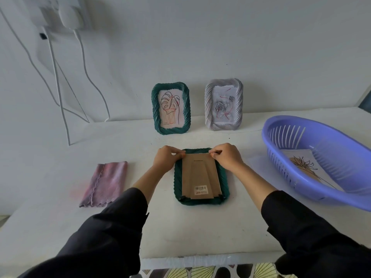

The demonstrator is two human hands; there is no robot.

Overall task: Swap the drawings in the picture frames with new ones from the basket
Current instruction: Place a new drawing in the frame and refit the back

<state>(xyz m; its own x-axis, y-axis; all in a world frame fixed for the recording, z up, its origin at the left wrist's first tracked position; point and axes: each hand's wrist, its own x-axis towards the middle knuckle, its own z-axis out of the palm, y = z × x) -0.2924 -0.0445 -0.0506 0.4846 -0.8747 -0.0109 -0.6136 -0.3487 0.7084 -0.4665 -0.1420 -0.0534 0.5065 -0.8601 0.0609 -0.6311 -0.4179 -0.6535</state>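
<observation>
White table [60, 227] against a white wall: a green picture frame [201, 176] lies face down at its centre, both arms reaching forward, left hand [165, 159] and right hand [226, 158] each with grip pinching a far corner of its cardboard backing [200, 177]; the purple basket [321, 163] holding a drawing [307, 167] sits to the right

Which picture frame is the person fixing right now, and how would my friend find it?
Look at the white table by the wall, between the pink cloth and the purple basket. The frame being worked on lies face down there, under the left hand and right hand. Unlike the standing green frame and the white frame, it shows a brown cardboard back.
</observation>
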